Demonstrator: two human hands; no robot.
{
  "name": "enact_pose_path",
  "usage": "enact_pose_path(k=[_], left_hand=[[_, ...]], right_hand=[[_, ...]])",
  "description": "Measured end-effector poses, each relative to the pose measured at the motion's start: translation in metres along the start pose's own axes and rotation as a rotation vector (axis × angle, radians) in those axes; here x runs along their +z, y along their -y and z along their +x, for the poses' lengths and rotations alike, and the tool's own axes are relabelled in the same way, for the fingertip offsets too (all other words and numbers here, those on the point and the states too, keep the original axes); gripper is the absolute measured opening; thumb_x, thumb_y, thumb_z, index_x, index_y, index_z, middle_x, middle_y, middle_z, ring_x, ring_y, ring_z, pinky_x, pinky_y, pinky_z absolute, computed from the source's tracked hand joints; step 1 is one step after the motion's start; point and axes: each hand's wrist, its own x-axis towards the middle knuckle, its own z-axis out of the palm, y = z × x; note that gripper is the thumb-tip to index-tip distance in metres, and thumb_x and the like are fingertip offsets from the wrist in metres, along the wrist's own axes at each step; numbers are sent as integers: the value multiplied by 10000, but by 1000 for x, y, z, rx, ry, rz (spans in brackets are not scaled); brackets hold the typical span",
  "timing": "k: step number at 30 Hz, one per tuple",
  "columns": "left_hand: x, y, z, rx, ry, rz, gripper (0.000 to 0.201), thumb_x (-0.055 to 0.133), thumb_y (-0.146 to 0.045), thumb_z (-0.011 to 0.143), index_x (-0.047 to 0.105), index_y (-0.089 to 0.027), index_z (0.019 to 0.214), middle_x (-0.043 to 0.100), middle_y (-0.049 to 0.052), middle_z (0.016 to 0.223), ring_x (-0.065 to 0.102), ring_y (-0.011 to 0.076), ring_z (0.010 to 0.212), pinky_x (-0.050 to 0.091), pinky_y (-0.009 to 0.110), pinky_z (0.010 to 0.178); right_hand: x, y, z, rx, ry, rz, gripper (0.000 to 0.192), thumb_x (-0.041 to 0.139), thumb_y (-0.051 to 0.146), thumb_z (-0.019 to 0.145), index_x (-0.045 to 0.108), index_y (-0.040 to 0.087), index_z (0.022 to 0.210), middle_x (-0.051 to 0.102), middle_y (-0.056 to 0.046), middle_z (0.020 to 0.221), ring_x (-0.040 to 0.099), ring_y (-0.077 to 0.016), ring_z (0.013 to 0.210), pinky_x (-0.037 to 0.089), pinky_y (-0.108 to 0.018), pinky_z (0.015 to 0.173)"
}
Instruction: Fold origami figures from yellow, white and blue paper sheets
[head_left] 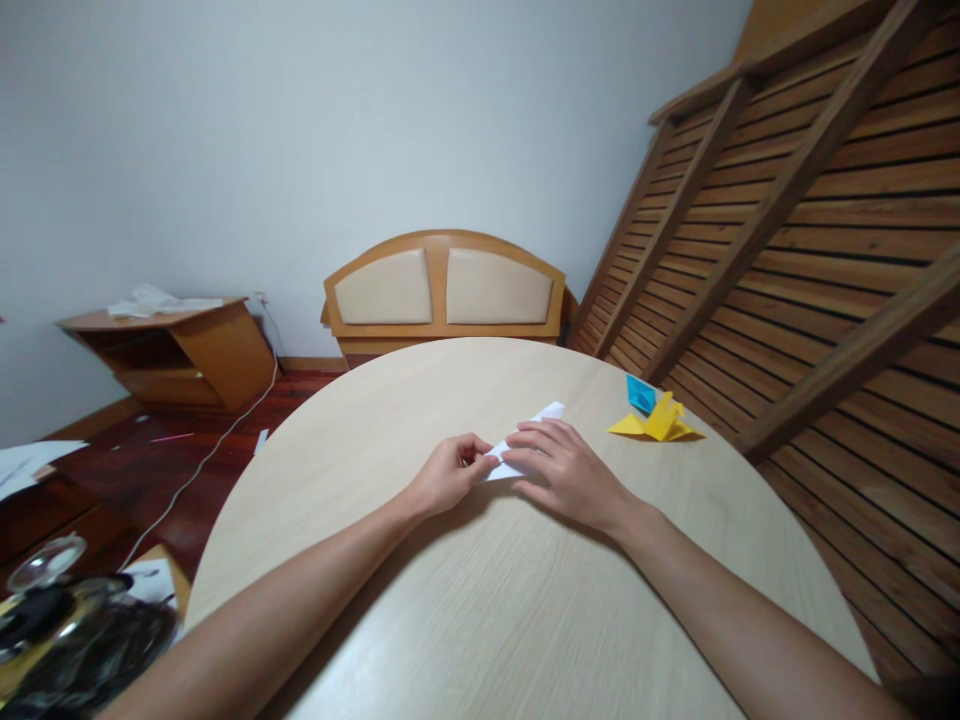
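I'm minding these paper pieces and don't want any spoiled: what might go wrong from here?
Uneven pressure could crease the white paper off line: the left hand pinches one end while the right hand lies spread over it.

The yellow folded paper and blue folded paper sit near the edge of the table, so a wide sweep by the right hand might knock them off.

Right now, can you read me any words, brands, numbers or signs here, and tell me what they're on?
No readable text anywhere.
Folded white paper, blue paper, yellow paper: no writing shows.
Sheet at lower left: dark marks, too blurred to read.
Sheet at left edge: too blurred to tell.
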Motion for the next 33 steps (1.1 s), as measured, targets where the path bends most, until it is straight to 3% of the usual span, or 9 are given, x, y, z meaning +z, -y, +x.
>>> enact_pose_path(k=[3,6,9,11,16,20,33], left_hand=[[3,-2,-1,-30,55,4,393,589,-504,875,637,-115,847,607,21,681,503,104,573,340,225,528],[2,-7,-5,21,87,188,374,503,-462,937,664,-125,948,655,32,702,547,127,584,370,240,540],[1,-17,-12,166,62,575,329,477,-401,968,665,-175,1117,729,53,836,631,169,693,450,285,651],[0,-22,-15,290,60,772,317,465,-391,978,670,-188,1110,740,74,914,662,202,798,480,325,746],[-2,-22,-16,497,84,993,232,494,-318,969,670,-180,1033,730,85,926,662,214,828,499,331,743],[-5,-11,-11,542,68,1055,219,466,-161,963,668,-184,1043,728,70,887,650,195,811,499,308,715],[-4,-10,-12,479,15,932,273,457,-91,924,584,-196,1143,716,57,943,626,192,865,497,291,708]], right_hand=[[0,-3,1,-16,3,-29,306,645,103,835,675,237,1109,704,-63,1152,569,-261,1177,399,-462,1027],[0,-4,2,-15,12,-43,220,626,91,867,695,222,1029,738,-54,1068,635,-235,1052,438,-404,939],[1,-4,2,31,42,-44,147,612,118,904,708,209,968,758,-48,963,674,-212,927,454,-353,844],[1,-3,2,70,64,-51,116,612,147,920,711,204,939,761,-45,911,683,-208,881,450,-336,808],[0,-3,2,128,110,-63,107,612,166,930,713,201,927,767,-42,885,696,-209,850,444,-331,797],[-1,-3,2,156,151,-67,116,601,176,940,710,205,966,767,-39,899,703,-216,844,451,-330,776],[-2,-12,-3,97,174,-38,345,578,102,937,652,266,1231,762,-30,1071,699,-216,976,486,-359,864]])
